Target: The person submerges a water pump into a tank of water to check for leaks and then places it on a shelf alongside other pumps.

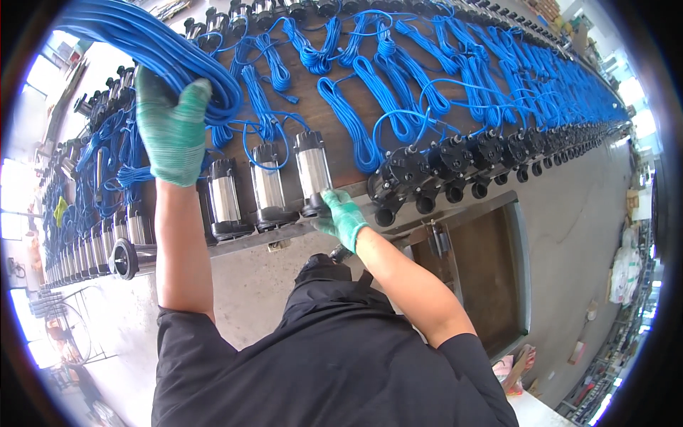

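The green-gloved left hand (171, 132) clutched a looped blue cable bundle (163, 53), not yet down; others (478, 82) lay on the bench (307, 92). At its near edge the right hand (345, 215), grip unclear, touched a silver-black cylindrical motor (311, 167).

Gloves (171, 146) are streaky green, cables (167, 57) blue, pumps (313, 171) silver and black.

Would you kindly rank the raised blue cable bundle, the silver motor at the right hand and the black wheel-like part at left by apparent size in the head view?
1. Blue cable bundle, held by the left hand; nearness may enlarge it.
2. Silver motor, at the right hand.
3. Black wheel-like part, smallest.
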`<state>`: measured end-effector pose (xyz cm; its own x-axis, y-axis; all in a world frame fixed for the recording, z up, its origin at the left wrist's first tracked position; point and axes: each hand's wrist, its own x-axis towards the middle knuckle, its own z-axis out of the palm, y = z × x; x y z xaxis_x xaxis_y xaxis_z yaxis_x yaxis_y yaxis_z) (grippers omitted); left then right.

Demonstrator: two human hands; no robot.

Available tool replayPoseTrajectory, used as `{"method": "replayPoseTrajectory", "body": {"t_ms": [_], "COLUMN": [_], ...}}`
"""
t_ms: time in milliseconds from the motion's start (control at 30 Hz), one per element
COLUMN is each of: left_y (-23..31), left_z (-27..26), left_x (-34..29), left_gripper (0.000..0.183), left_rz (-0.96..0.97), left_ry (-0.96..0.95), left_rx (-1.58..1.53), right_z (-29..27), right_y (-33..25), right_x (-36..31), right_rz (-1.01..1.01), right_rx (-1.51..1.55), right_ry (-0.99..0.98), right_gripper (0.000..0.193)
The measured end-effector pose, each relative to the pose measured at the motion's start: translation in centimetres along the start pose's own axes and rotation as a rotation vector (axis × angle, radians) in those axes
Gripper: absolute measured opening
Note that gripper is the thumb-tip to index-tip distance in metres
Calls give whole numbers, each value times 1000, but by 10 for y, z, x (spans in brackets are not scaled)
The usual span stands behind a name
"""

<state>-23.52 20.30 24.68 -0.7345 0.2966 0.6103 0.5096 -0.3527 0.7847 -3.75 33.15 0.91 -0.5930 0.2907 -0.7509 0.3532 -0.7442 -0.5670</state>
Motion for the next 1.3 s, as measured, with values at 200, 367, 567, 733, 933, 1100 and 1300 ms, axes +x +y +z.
{"method": "replayPoseTrajectory", "body": {"t_ms": [200,367,567,733,933,1100,1300], "left_y": [-102,-205,-300,-206,-139,-162,-87], "left_z": [11,31,23,95,197,235,210], "left_x": [7,3,-61,-76,-125,-112,-180], "left_gripper": [55,56,55,31,41,60,45], "left_rz": [-149,-373,-572,46,-450,-747,-744], "left_ry": [40,-6,-822,-189,-678,-927,-859], "left_rx": [178,745,1213,846,111,-272,-214], "right_z": [-40,-151,-258,-277,-285,-282,-280], "right_y": [-3,11,73,116,159,169,173], "right_x": [-26,-67,-138,-185,-195,-201,-204], "right_rz": [-138,3,-102,-173,-232,-202,-234], "right_rx": [-365,-164,68,515,522,437,446], "right_ry": [-161,71,426,701,699,662,667], "right_gripper": [47,47,39,29,29,28,32]}}
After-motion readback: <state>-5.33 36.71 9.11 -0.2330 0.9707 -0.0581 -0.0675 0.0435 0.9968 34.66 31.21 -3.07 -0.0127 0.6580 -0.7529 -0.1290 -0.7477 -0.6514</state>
